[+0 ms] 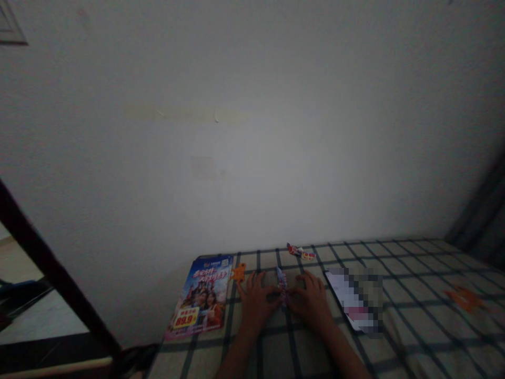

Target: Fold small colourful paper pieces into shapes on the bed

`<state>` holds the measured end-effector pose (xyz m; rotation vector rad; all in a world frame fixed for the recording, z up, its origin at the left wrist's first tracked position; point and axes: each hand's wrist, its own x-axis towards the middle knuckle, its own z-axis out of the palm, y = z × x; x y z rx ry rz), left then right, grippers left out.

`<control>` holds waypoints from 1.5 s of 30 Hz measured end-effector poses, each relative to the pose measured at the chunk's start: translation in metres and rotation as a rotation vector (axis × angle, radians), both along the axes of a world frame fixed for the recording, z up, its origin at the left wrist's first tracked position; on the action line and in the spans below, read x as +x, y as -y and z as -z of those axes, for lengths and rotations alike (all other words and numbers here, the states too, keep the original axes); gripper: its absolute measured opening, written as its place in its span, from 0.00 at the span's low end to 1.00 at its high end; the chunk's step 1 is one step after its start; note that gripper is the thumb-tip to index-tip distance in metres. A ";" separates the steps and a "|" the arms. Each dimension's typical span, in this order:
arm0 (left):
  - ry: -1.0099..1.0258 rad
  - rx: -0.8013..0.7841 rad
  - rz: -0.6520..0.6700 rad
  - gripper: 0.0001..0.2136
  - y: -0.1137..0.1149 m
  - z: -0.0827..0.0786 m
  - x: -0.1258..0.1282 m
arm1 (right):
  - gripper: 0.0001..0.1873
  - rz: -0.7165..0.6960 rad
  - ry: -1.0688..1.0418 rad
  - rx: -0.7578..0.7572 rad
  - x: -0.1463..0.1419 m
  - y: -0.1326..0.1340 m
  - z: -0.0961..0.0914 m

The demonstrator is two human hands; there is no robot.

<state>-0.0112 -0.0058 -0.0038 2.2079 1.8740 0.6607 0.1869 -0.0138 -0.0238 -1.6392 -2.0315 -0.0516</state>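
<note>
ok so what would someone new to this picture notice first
Probably the colourful flyer with its big 89.9, on the left of the checked cloth. Then the left hand and right hand, pinching a narrow printed strip between them. To their right, a partly pixelated phone stands out too.

Looks like smooth printed paper on the flyer left of bottom middle, thin folded paper in the strip at bottom middle, dull cloth on the checked cover below, and matt paint on the wall above.
</note>
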 end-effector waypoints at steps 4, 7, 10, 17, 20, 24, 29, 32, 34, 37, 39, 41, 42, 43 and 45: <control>0.003 0.002 -0.005 0.15 0.000 -0.001 0.001 | 0.13 0.015 0.012 -0.018 -0.001 0.000 0.002; 0.000 0.006 -0.007 0.15 0.001 -0.001 0.001 | 0.15 0.004 0.012 -0.044 -0.001 0.000 0.002; 0.001 -0.016 -0.014 0.15 0.001 -0.002 0.001 | 0.17 0.004 0.003 -0.060 -0.002 0.001 0.001; -0.002 -0.029 -0.012 0.15 -0.001 -0.001 0.000 | 0.21 0.015 0.019 -0.078 -0.006 0.007 -0.006; 0.004 -0.030 -0.004 0.15 -0.001 -0.001 0.000 | 0.25 0.004 0.044 -0.100 -0.006 0.006 -0.005; 0.017 -0.036 0.005 0.15 0.000 -0.003 -0.001 | 0.29 -0.002 0.050 -0.085 -0.003 0.003 0.002; -0.001 -0.030 0.006 0.16 -0.001 -0.001 -0.002 | 0.20 -0.055 0.022 0.005 0.003 -0.001 0.009; -0.014 0.022 0.002 0.15 0.000 0.002 -0.001 | 0.11 -0.080 -0.033 0.071 0.007 -0.003 0.011; -0.013 0.046 -0.001 0.14 0.000 0.005 -0.001 | 0.09 -0.105 -0.056 0.093 0.008 -0.003 0.012; -0.019 0.063 0.009 0.15 0.000 0.006 -0.001 | 0.08 -0.162 -0.067 0.098 0.009 -0.002 0.010; -0.025 0.065 0.020 0.15 0.000 0.007 -0.001 | 0.08 -0.196 -0.071 0.101 0.009 -0.002 0.009; -0.023 0.064 0.024 0.15 -0.001 0.007 -0.002 | 0.08 -0.207 -0.082 0.113 0.010 -0.003 0.009; -0.019 0.064 0.026 0.15 -0.001 0.007 -0.002 | 0.09 -0.199 -0.094 0.122 0.011 -0.004 0.009; -0.014 0.064 0.030 0.15 -0.001 0.007 -0.002 | 0.10 -0.182 -0.110 0.134 0.012 -0.005 0.011; -0.010 0.055 0.048 0.13 -0.002 0.007 -0.004 | 0.11 -0.130 -0.149 0.160 0.014 -0.008 0.014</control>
